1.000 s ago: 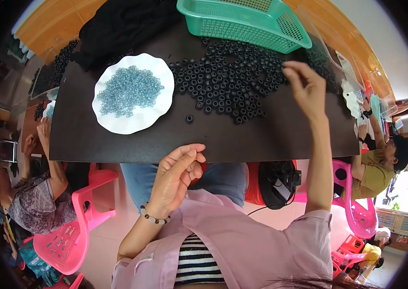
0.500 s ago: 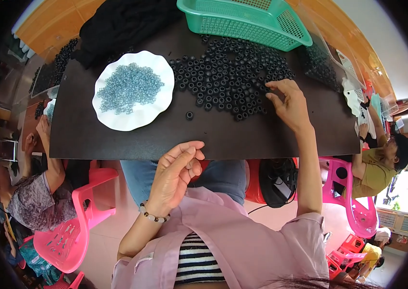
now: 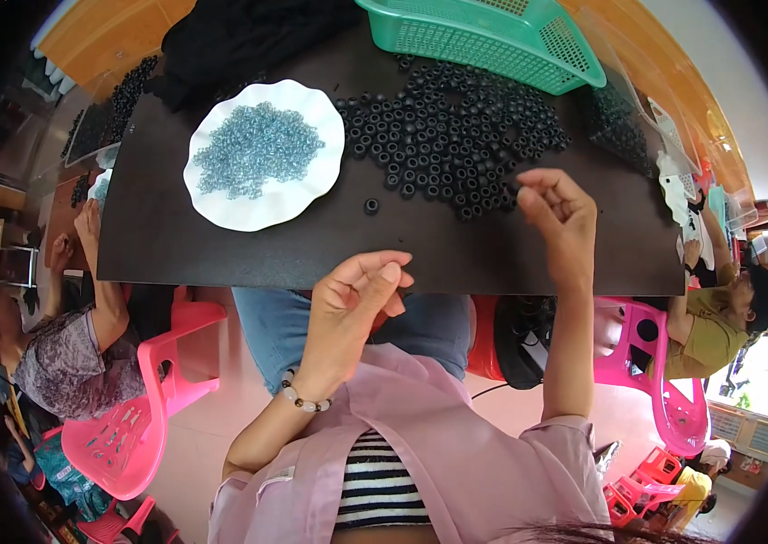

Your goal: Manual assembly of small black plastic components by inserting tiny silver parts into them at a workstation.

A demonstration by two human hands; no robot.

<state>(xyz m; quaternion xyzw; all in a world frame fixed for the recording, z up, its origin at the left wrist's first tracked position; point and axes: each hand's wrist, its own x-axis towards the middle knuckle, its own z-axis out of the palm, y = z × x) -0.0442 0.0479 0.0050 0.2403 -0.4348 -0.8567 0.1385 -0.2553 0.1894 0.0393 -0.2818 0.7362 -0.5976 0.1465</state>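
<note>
My left hand (image 3: 352, 304) hovers at the table's near edge, thumb and fingertips pressed together; whatever they may hold is too small to make out. At the right side of a loose spread of black ring-shaped beads (image 3: 443, 136), my right hand (image 3: 565, 222) is curled with thumb and forefinger in a pinch. A dark bead seems to sit between those fingertips, partly lost against the pile. One single black bead (image 3: 371, 206) lies apart, nearer to me. Left of the spread stands a white scalloped plate (image 3: 298, 193) bearing a heap of clear bluish beads (image 3: 257, 150).
A green perforated basket (image 3: 483, 50) stands behind the beads on the dark table (image 3: 175, 263). Black cloth (image 3: 248, 41) is bunched at the far left. A clear bin (image 3: 619, 127) of dark pieces stands far right. People sit at either side near pink chairs (image 3: 162, 363).
My right hand has drawn back slightly from the pile, toward me. My left hand has risen a little and turned, its fingers still pinched. The whole view has shifted slightly.
</note>
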